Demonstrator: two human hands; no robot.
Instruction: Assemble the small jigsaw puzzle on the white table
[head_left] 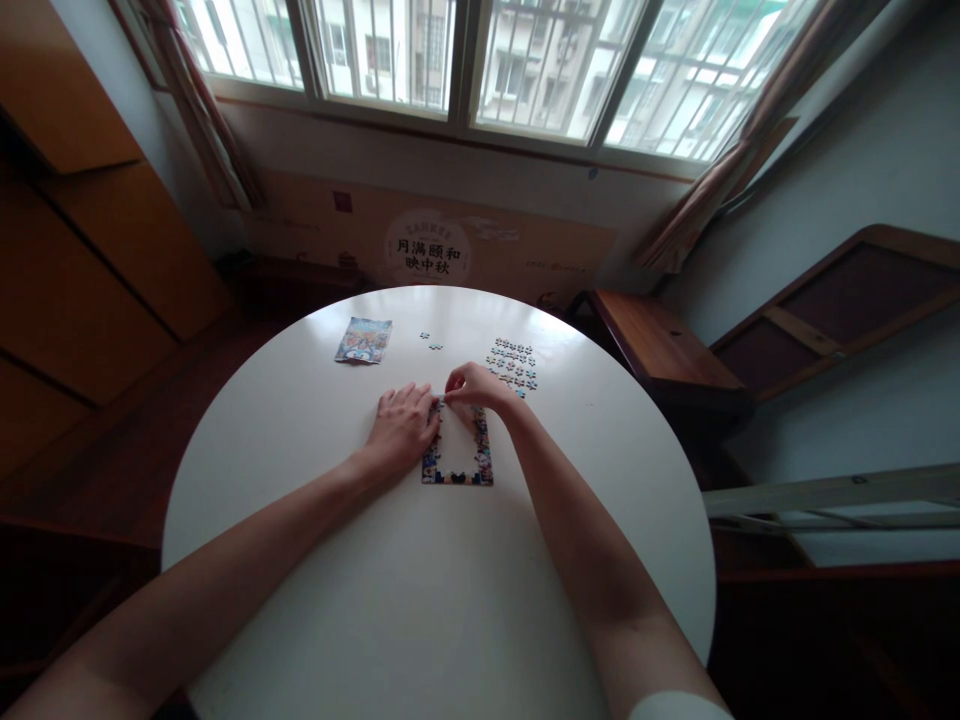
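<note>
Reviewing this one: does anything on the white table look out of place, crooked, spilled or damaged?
Nothing looks spilled or damaged. Slightly odd: two puzzle pieces lie apart from the rows of loose pieces, and the printed packet sits at a slant beyond the left hand.

Single head-worn view, facing forward and steeply down from above the near edge of a round white table (450, 600), window (465, 70) beyond, tabletop detail apparently soft.
</note>
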